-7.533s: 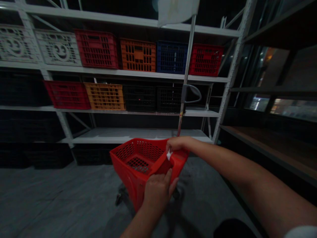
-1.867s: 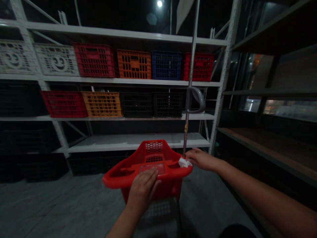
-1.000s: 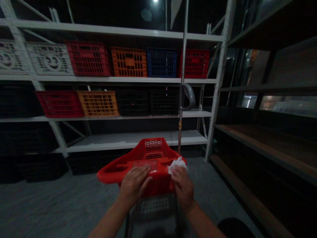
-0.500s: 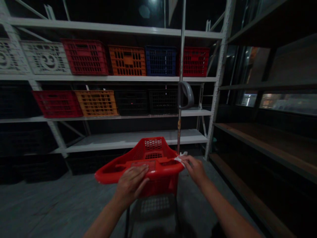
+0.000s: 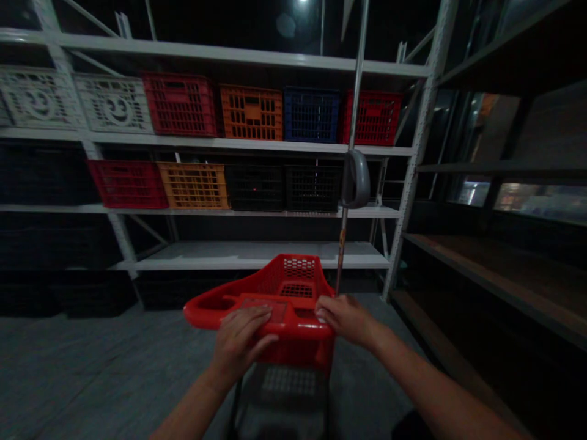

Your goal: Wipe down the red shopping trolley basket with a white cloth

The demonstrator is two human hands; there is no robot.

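A red plastic shopping cart (image 5: 300, 331) stands right in front of me, its handle bar towards me. My left hand (image 5: 241, 342) lies over the middle of the handle, fingers stretched across the clear panel (image 5: 278, 311) and thumb apart on the near side. At the handle's right corner, my right hand (image 5: 346, 318) is closed on a white cloth (image 5: 321, 316) and presses it against the red plastic. Only a small bit of the cloth shows under the fingers; the rest is hidden. A metal pole with a grey loop handle (image 5: 356, 179) rises behind the cart's right side.
White shelving (image 5: 257, 263) spans the back, holding several plastic crates, among them an orange crate (image 5: 252, 113) and a blue crate (image 5: 312, 115). Dark wooden shelves (image 5: 495, 269) run along the right. Grey floor (image 5: 92, 366) lies to the left.
My right hand has moved slightly left and inward along the handle, the cloth now mostly covered by its fingers. My left hand stays on the handle. The view has turned slightly left.
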